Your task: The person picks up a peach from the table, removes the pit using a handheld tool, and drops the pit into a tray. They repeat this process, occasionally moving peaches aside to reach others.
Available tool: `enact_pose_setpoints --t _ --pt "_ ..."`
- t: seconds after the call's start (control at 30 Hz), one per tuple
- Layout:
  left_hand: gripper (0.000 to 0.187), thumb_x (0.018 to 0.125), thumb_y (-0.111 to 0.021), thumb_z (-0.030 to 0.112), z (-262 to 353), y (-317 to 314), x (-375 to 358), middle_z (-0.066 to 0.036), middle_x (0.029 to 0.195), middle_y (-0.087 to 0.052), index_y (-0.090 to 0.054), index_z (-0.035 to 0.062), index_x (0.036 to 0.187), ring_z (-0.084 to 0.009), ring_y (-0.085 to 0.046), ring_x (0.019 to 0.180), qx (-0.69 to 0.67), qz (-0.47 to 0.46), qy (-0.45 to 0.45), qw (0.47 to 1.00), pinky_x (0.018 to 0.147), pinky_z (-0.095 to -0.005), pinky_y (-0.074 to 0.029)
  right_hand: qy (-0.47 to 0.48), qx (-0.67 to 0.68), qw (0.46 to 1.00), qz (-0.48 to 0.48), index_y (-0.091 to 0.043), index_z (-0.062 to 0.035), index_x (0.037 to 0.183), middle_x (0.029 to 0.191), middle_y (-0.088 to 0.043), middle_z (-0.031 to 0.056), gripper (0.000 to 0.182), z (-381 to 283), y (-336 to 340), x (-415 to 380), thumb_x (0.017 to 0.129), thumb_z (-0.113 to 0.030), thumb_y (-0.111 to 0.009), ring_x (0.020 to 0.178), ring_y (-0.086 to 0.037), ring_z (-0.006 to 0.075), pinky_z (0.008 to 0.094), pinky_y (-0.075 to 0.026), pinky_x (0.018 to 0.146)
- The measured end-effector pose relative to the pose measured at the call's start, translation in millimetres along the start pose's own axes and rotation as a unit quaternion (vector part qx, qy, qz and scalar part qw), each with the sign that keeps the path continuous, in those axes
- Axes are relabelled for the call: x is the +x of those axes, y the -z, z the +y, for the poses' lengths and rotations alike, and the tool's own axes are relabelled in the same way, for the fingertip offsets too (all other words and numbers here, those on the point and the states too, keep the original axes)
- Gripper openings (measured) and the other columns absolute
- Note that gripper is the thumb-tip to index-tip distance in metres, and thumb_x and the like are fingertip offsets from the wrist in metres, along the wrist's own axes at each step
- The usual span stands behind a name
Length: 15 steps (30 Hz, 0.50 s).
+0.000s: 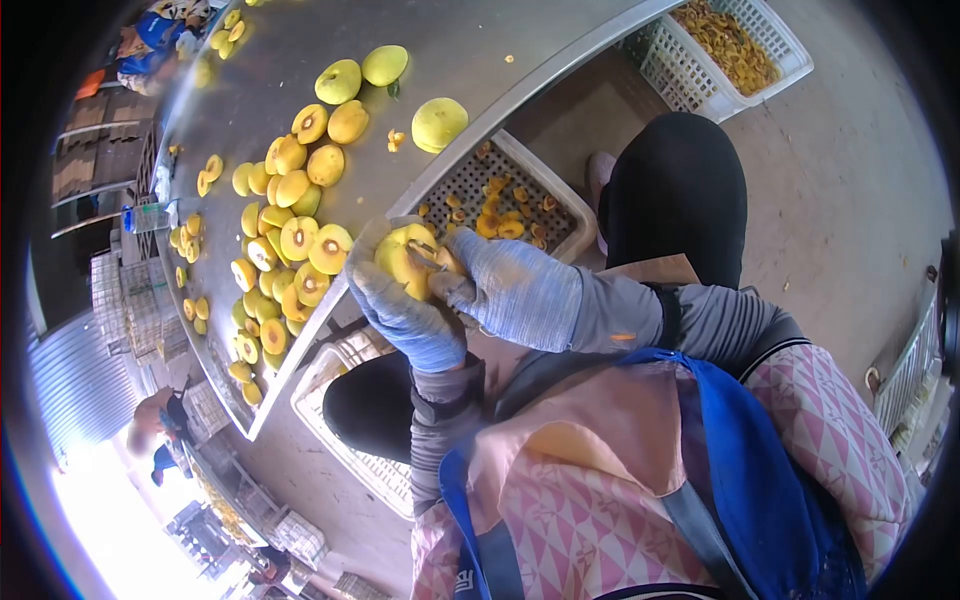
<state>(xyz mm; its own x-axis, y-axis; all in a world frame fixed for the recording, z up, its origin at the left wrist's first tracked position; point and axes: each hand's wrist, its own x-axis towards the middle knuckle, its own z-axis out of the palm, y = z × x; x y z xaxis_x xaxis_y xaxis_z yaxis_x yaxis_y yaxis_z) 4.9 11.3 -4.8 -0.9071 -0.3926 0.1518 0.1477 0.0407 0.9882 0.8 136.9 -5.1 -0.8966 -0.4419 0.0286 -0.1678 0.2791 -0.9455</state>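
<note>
My left hand (398,305), in a grey-blue glove, cups a yellow peach (400,262) just past the table's metal edge. My gloved right hand (520,290) is closed at the peach's right side. From its fingers a small metal blade (422,254) reaches into the fruit, where orange flesh shows; the handle is hidden in the glove. Below the hands, a perforated crate (560,195) holds loose orange pit pieces (503,218). Left of my hands, halved peaches (300,238) with pits showing lie heaped on the metal table (420,185).
Whole yellow-green peaches (438,124) lie near the table edge. A white basket (735,55) full of brown-orange scraps stands at upper right. Another white crate (345,425) sits by my left knee. Other people (155,45) are at the table's far side.
</note>
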Motion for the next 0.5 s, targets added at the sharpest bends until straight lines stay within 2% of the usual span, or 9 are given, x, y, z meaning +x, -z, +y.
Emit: enact_pose_setpoints --t 0.07,0.13,0.23,0.27,0.3,0.37,0.43,0.47,0.5 --pt "0.049 0.103 -0.028 0.040 1 -3 -1 -0.014 0.108 -0.057 -0.052 -0.0008 0.117 -0.0204 -0.058 0.096 0.112 0.012 -0.057 0.992 0.088 -0.0336 -0.049 0.031 0.018 0.999 0.025 -0.049 0.0012 0.103 0.076 -0.059 0.0232 0.037 8 -10 1 0.096 -0.034 -0.052 0.069 -0.061 0.0402 0.0453 -0.048 0.059" --pt "0.050 0.103 -0.027 0.040 0 -4 -1 -0.014 0.106 -0.057 -0.052 -0.0009 0.116 -0.0199 -0.057 0.096 0.116 0.010 -0.059 0.991 0.088 -0.0333 -0.049 0.060 0.035 0.996 0.050 -0.048 0.0010 0.097 0.069 -0.054 0.0226 0.036 12 -12 1 0.096 -0.035 -0.050 0.063 -0.057 0.0409 0.0455 -0.046 0.053" --pt "0.051 0.103 -0.026 0.040 1 1 -2 -0.013 0.103 -0.058 -0.053 -0.0009 0.115 -0.0196 -0.057 0.094 0.106 0.003 -0.042 0.993 0.087 -0.0328 -0.049 0.071 -0.001 0.997 0.039 -0.051 -0.0008 0.107 0.081 -0.055 0.0225 0.030 18 -14 -2 0.096 -0.028 -0.049 0.063 -0.059 0.0372 0.0428 -0.047 0.052" --pt "0.051 0.103 -0.025 0.040 2 1 -1 -0.013 0.101 -0.059 -0.053 -0.0010 0.114 -0.0199 -0.058 0.093 0.090 -0.005 -0.024 0.996 0.087 -0.0327 -0.049 0.123 -0.062 0.990 0.022 -0.051 -0.0045 0.115 0.089 -0.055 0.0216 0.028 28 -19 -2 0.096 -0.025 -0.049 0.062 -0.059 0.0351 0.0412 -0.048 0.052" --pt "0.051 0.103 -0.025 0.040 0 2 1 -0.013 0.101 -0.059 -0.053 -0.0010 0.114 -0.0199 -0.058 0.093 0.089 -0.006 -0.024 0.996 0.087 -0.0327 -0.049 0.173 -0.124 0.977 0.004 -0.051 -0.0082 0.122 0.096 -0.054 0.0208 0.031 36 -23 -2 0.095 -0.022 -0.049 0.062 -0.060 0.0329 0.0395 -0.049 0.051" --pt "0.055 0.101 -0.028 0.046 -4 6 2 -0.013 0.099 -0.060 -0.055 -0.0013 0.111 -0.0218 -0.059 0.090 0.117 -0.010 -0.042 0.992 0.083 -0.0336 -0.048 0.188 -0.157 0.970 0.000 -0.050 -0.0130 0.127 0.102 -0.052 0.0203 0.034 43 -27 -2 0.094 -0.019 -0.048 0.061 -0.060 0.0311 0.0382 -0.049 0.050" --pt "0.052 0.102 -0.029 0.042 -3 7 2 -0.013 0.099 -0.061 -0.056 -0.0013 0.110 -0.0213 -0.060 0.089 0.095 -0.004 -0.019 0.995 0.082 -0.0328 -0.050 0.203 -0.188 0.961 -0.004 -0.049 -0.0178 0.132 0.109 -0.049 0.0198 0.039 37 -23 -1 0.093 -0.016 -0.048 0.061 -0.060 0.0294 0.0369 -0.050 0.050" --pt "0.049 0.102 -0.029 0.038 -3 7 3 -0.014 0.098 -0.061 -0.056 -0.0013 0.109 -0.0208 -0.061 0.088 0.072 0.001 0.005 0.997 0.081 -0.0320 -0.052 0.156 -0.144 0.977 0.000 -0.051 -0.0079 0.119 0.086 -0.055 0.0194 0.031 24 -13 0 0.093 -0.025 -0.052 0.059 -0.061 0.0328 0.0399 -0.050 0.051" --pt "0.049 0.102 -0.029 0.038 -2 8 2 -0.014 0.098 -0.061 -0.056 -0.0013 0.109 -0.0208 -0.061 0.088 0.072 0.000 0.006 0.997 0.081 -0.0320 -0.052 0.108 -0.099 0.989 0.004 -0.052 0.0019 0.105 0.064 -0.061 0.0190 0.038 15 -6 0 0.094 -0.034 -0.056 0.057 -0.063 0.0362 0.0429 -0.050 0.052"
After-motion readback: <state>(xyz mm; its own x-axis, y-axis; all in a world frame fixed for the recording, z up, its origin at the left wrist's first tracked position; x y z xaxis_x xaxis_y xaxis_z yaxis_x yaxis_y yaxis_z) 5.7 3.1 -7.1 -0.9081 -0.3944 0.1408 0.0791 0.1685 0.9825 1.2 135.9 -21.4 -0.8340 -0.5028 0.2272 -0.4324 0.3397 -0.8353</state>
